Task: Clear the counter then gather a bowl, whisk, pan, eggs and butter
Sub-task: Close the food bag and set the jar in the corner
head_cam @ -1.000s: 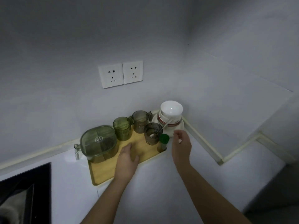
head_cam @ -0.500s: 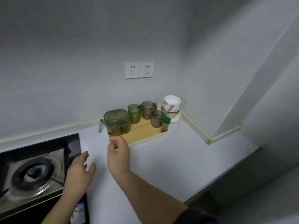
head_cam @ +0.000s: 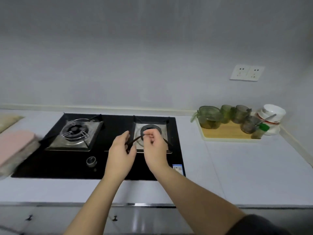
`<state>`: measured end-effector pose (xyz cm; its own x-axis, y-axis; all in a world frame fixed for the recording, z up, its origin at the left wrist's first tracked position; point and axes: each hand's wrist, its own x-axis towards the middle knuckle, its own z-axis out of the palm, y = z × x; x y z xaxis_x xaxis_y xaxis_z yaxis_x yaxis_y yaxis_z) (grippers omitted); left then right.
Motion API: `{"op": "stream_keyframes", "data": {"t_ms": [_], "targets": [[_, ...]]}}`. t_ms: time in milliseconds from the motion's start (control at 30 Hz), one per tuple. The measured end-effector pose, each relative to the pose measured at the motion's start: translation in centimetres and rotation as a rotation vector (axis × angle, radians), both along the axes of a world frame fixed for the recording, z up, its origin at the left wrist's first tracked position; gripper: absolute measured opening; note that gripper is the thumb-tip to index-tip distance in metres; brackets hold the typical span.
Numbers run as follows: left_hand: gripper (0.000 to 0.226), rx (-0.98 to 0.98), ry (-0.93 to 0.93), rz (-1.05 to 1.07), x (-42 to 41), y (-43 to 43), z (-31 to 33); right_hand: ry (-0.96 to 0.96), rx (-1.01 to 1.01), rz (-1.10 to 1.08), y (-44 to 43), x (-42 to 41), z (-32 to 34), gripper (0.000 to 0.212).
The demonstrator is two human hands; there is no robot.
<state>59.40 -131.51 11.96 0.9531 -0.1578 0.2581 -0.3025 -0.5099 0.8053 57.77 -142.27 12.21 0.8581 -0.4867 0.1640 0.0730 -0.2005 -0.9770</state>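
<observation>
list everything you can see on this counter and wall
stove: 1, black, two burners, middle of counter
knob: 1, silver, stove front
wire rack: 1, dark, over right burner
tray: 1, wooden, counter's back right
lidded box: 1, green, on tray
cups: 3, greenish clear, on tray
small bottle: 1, green cap, tray's right end
bowls: stack, white, right of tray
sockets: 2, white, wall
case: 1, pink, far left
left hand: grips wire rack
right hand: pinches wire rack

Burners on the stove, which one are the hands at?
The right burner: the left hand and right hand pinch a dark piece over it. The left burner sits untouched.
</observation>
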Motion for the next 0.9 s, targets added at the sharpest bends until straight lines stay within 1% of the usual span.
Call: {"op": "stream_keyframes", "data": {"t_ms": [100,267,467,567,700,900], "targets": [[0.053,-0.075,-0.019,0.068,0.7,3.8,0.5,-0.007,0.004,0.074,4.1,1.4,0.3,0.016],[0.052,-0.107,-0.035,0.169,2.8,9.7,0.3,-0.040,0.054,0.146,10.2,4.5,0.3,0.018],[0.049,-0.127,-0.062,0.252,8.6,17.7,0.3,-0.064,0.162,0.208,17.4,11.5,0.0,0.020],[0.049,-0.158,-0.048,0.306,11.2,22.2,0.4,-0.030,0.206,0.268,21.5,15.4,-0.1,0.020],[0.047,-0.237,-0.024,0.410,13.3,27.6,0.3,-0.008,0.205,0.400,26.9,19.2,0.3,0.021],[0.041,-0.328,-0.009,0.561,15.3,37.4,0.0,-0.022,0.182,0.568,35.7,22.3,0.6,0.022]]}}
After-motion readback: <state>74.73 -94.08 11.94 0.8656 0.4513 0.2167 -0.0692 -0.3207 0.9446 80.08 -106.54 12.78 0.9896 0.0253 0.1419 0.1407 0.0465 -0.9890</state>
